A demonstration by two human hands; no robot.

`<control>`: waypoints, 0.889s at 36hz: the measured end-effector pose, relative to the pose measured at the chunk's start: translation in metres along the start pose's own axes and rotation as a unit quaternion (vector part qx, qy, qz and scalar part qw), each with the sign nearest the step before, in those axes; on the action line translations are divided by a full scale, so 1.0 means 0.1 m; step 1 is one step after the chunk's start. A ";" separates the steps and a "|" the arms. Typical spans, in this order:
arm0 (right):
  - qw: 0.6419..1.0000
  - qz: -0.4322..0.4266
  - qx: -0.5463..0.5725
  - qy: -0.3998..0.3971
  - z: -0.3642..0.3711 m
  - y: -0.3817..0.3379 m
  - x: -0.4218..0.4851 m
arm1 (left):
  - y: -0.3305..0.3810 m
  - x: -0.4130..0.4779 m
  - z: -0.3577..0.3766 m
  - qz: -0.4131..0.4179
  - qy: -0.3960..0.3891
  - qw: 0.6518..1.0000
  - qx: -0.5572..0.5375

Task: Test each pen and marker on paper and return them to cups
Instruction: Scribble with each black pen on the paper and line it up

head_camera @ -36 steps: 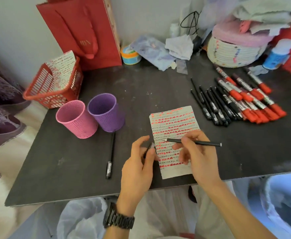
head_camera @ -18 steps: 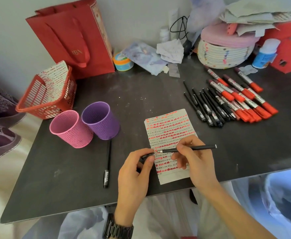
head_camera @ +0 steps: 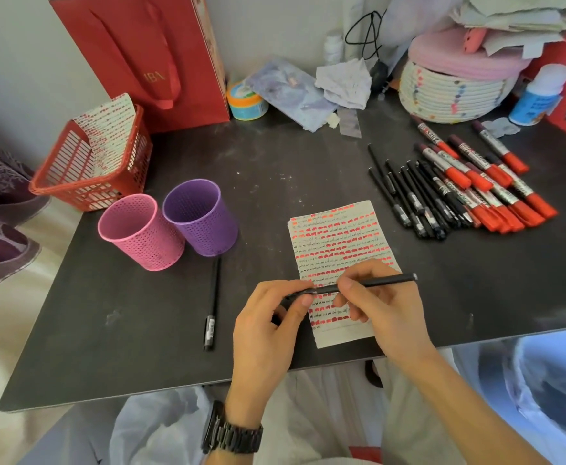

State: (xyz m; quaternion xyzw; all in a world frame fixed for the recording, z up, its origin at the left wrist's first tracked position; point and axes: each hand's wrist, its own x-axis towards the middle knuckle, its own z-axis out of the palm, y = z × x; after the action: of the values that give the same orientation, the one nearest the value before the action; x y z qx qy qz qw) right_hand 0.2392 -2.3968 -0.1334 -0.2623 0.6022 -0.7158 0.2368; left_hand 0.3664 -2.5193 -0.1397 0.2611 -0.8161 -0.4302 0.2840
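Along the surface's (head_camera: 140, 330) left side I record a pink cup (head_camera: 140, 229) and purple cup (head_camera: 201, 219) side by side, with a loose pen (head_camera: 212, 307) just beside them. Black pens (head_camera: 409, 193) and red markers (head_camera: 483, 182) lie far right. A second ago cap and tip stood apart; now they meet. Hands are together over the paper (head_camera: 338, 243): the left hand (head_camera: 265, 333) pinches the cap (head_camera: 295, 294), the right hand (head_camera: 385, 307) pinches the held pen (head_camera: 382, 281).

Matt dark table (head_camera: 140, 330), perforated plastic cups (head_camera: 140, 229), lined paper (head_camera: 342, 243)
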 end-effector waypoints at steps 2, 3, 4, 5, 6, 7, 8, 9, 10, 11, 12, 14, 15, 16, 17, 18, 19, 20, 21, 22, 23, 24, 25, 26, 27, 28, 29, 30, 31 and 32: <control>0.999 -0.002 -0.035 -0.013 0.01 0.00 0.00 | -0.01 0.00 -0.01 0.009 -0.004 1.000 0.002; 0.999 0.002 -0.048 -0.019 0.02 -0.01 -0.01 | -0.02 0.00 -0.01 0.008 -0.004 1.000 0.002; 0.998 0.007 -0.059 -0.027 0.03 -0.02 -0.01 | -0.03 0.01 -0.02 0.007 -0.002 1.000 0.001; 0.997 0.012 -0.069 -0.036 0.04 -0.03 0.00 | -0.05 0.01 -0.03 0.006 0.001 1.000 -0.001; 0.996 0.014 -0.078 -0.042 0.05 -0.02 0.00 | -0.06 0.01 -0.04 0.003 0.003 1.000 -0.002; 0.995 0.019 -0.084 -0.047 0.06 -0.02 0.00 | -0.07 0.01 -0.06 0.000 0.004 1.000 -0.003; 0.995 0.022 -0.088 -0.050 0.06 -0.02 0.00 | -0.08 0.01 -0.06 -0.003 0.004 1.000 -0.005; 0.994 0.025 -0.090 -0.052 0.06 -0.02 0.01 | -0.08 0.01 -0.07 -0.003 0.003 1.000 -0.005; 0.994 0.024 -0.095 -0.054 0.05 -0.02 0.01 | -0.09 0.01 -0.07 -0.003 0.003 1.000 -0.005; 0.993 0.021 -0.102 -0.054 0.05 -0.02 0.01 | -0.09 0.01 -0.06 -0.002 0.004 1.000 -0.004; 0.992 0.015 -0.111 -0.053 0.05 -0.01 0.00 | -0.08 0.01 -0.06 -0.001 0.004 1.000 -0.003; 0.988 0.003 -0.145 -0.050 0.06 0.01 0.00 | -0.07 0.00 -0.04 0.004 0.001 1.000 -0.003; 0.984 -0.007 -0.172 -0.052 0.07 0.03 0.00 | -0.05 -0.01 -0.03 0.007 -0.001 1.000 -0.002; 0.978 -0.020 -0.200 -0.056 0.09 0.04 -0.01 | -0.03 -0.01 -0.02 0.010 -0.002 1.000 0.001; 0.972 -0.030 -0.225 -0.060 0.10 0.05 -0.02 | -0.01 -0.02 -0.02 0.012 0.003 1.000 0.002; 0.967 -0.038 -0.245 -0.062 0.11 0.06 -0.03 | 0.00 -0.04 -0.02 0.011 0.014 1.000 0.000; 0.963 -0.044 -0.260 -0.064 0.12 0.06 -0.04 | 0.01 -0.05 -0.04 0.008 0.033 0.999 -0.004; 0.960 -0.047 -0.268 -0.067 0.12 0.07 -0.04 | 0.01 -0.08 -0.07 0.002 0.060 0.998 -0.003; 0.959 -0.048 -0.269 -0.070 0.11 0.08 -0.05 | 0.01 -0.10 -0.11 -0.004 0.092 0.996 0.001; 0.961 -0.048 -0.265 -0.070 0.10 0.09 -0.05 | 0.00 -0.14 -0.17 -0.014 0.128 0.992 0.008; 0.962 -0.047 -0.259 -0.069 0.09 0.10 -0.05 | -0.02 -0.18 -0.24 -0.027 0.164 0.986 0.016; 0.964 -0.046 -0.254 -0.067 0.07 0.11 -0.05 | -0.04 -0.22 -0.32 -0.042 0.198 0.979 0.026; 0.965 -0.048 -0.249 -0.067 0.06 0.12 -0.05 | -0.06 -0.26 -0.42 -0.058 0.228 0.971 0.039; 0.965 -0.051 -0.249 -0.069 0.06 0.12 -0.05 | -0.09 -0.30 -0.52 -0.072 0.249 0.964 0.055; 0.964 -0.055 -0.251 -0.072 0.06 0.12 -0.05 | -0.11 -0.33 -0.62 -0.085 0.263 0.958 0.071; 0.962 -0.059 -0.256 -0.075 0.06 0.12 -0.05 | -0.13 -0.36 -0.72 -0.097 0.274 0.953 0.084; 0.961 -0.062 -0.259 -0.077 0.07 0.12 -0.05 | -0.16 -0.38 -0.81 -0.109 0.283 0.948 0.097; 0.960 -0.066 -0.261 -0.077 0.07 0.12 -0.05 | -0.19 -0.41 -0.90 -0.118 0.288 0.944 0.112; 0.960 -0.068 -0.261 -0.077 0.07 0.12 -0.06 | -0.23 -0.42 -0.96 -0.128 0.293 0.939 0.130; 0.960 -0.069 -0.259 -0.076 0.07 0.11 -0.06 | -0.27 -0.44 -1.02 -0.138 0.295 0.933 0.151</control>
State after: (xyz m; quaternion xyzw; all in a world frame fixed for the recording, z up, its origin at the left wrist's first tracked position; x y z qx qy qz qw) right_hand 0.2484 -2.3994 -0.1443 -0.4095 0.7278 -0.5275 0.1560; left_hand 0.4724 -2.5594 -0.1252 0.5259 -0.7069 -0.2403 0.4074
